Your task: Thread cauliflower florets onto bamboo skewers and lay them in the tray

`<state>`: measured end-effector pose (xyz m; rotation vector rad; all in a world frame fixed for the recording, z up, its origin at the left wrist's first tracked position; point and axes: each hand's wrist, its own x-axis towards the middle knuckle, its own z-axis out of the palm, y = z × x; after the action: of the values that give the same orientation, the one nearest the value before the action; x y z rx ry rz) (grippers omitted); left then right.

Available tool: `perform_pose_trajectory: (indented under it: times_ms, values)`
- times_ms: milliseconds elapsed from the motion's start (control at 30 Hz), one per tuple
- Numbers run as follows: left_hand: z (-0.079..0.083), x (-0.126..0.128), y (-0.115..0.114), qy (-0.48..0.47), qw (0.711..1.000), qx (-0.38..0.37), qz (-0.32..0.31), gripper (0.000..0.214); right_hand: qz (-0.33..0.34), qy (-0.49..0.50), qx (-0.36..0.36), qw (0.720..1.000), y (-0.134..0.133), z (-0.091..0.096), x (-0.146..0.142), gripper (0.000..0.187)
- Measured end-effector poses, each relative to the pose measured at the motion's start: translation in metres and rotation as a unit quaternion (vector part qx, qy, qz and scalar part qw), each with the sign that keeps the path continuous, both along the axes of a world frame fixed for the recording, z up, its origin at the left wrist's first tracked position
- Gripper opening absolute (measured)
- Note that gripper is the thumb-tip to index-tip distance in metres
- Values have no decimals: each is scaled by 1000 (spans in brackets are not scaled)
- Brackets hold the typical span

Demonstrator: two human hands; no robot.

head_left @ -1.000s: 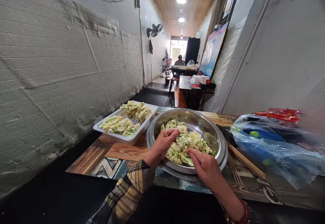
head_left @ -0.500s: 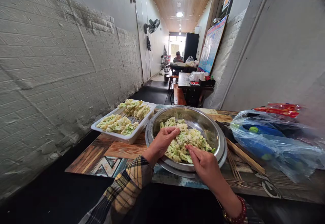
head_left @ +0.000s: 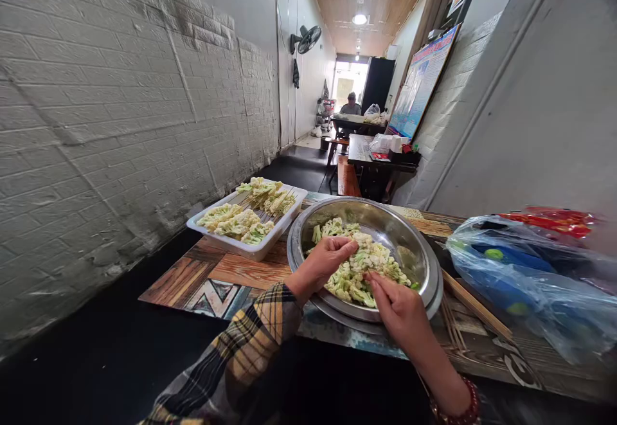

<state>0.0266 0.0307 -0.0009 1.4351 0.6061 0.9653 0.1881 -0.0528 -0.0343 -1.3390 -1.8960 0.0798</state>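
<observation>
A wide steel bowl (head_left: pixel 413 235) of cut cauliflower florets (head_left: pixel 383 261) stands in front of me. Over it, my left hand (head_left: pixel 324 263) is closed in a pinch, with a pale floret at its fingertips. My right hand (head_left: pixel 402 309) is closed too, its fingertips low among the florets. A thin bamboo skewer (head_left: pixel 422 379) shows below the right wrist; the rest is hidden by the hand. To the left, a white plastic tray (head_left: pixel 222 240) holds skewered cauliflower (head_left: pixel 238 224). Several loose bamboo skewers (head_left: pixel 452 327) lie right of the bowl.
A bundle of skewers (head_left: pixel 477 306) and a clear plastic bag (head_left: pixel 511 277) with green things inside lie on the right of the patterned table (head_left: pixel 250 274). Behind the bag is a red packet (head_left: pixel 552 220). Farther back are another table (head_left: pixel 359 148) and a seated person (head_left: pixel 351 105).
The whole view has shifted slightly, so everything appears farther right. Both hands keep nearly the same pinched poses over the bowl.
</observation>
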Motion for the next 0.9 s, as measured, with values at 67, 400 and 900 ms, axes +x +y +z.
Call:
perform_pose_trajectory:
  times_ms: [67,400,900]
  values:
    - [-2,0,1,0,1000,-1,4,42,-2,10,-9,1000,1,1,0,32]
    - [-6,-10,22,-38,986,-82,142,44,-92,154,-7,984,1,2,10,35]
    - [-5,-30,74,533,777,299,153,30,-59,220,-23,973,-1,5,18,33]
